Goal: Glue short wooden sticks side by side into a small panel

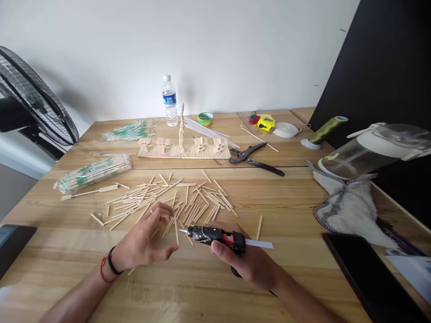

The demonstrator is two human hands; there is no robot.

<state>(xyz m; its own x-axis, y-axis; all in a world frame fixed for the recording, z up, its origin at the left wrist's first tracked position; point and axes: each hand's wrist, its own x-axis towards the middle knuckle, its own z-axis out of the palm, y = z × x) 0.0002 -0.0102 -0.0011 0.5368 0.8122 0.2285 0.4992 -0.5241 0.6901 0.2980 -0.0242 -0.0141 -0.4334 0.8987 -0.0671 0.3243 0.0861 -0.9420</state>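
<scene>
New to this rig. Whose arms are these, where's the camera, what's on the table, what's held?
No machine here: this is a person working bare-handed. The one picture comes from a head-worn camera looking forward and down. The right hand holds a glue gun, its nozzle close to a stick that the left hand seems to pinch by the ends. On the table are loose sticks, pliers, a tape measure, and a stick model with a bottle behind it.

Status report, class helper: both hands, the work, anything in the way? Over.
Left hand pinching a stick by its ends. Right hand gripping glue gun, nozzle aimed at it. Loose sticks crowded just beyond.
</scene>
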